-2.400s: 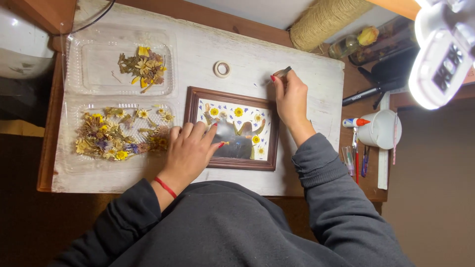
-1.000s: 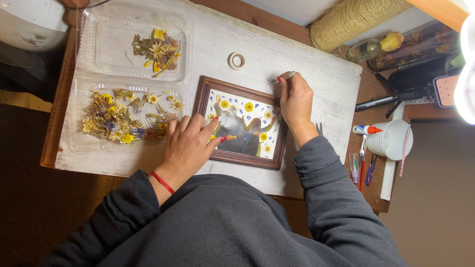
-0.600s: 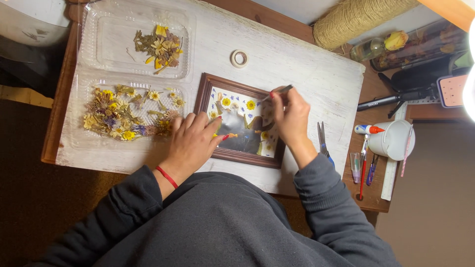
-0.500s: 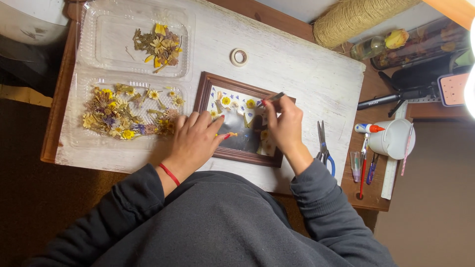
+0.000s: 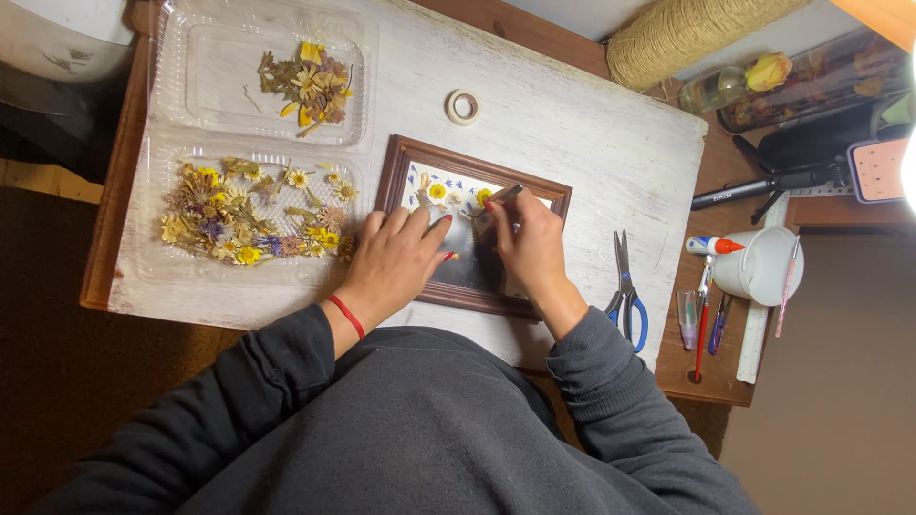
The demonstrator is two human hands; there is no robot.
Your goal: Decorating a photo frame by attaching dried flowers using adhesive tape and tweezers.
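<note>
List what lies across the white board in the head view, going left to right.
Clear tray of dried flowers → left hand → wooden picture frame → right hand → scissors → white cup.

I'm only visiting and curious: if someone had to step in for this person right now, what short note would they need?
Left hand: flat on the frame, steadying its lower left part.
Right hand: fingers pinch a thin dark tool, tip over the frame's upper middle.
Things: dried flowers in two clear trays at left; tape roll above the frame; scissors right of it.
Done: yellow and white flowers and small blue bits already lie inside the frame.
Left: I cannot tell how much of the picture remains open; the hands cover it.
</note>
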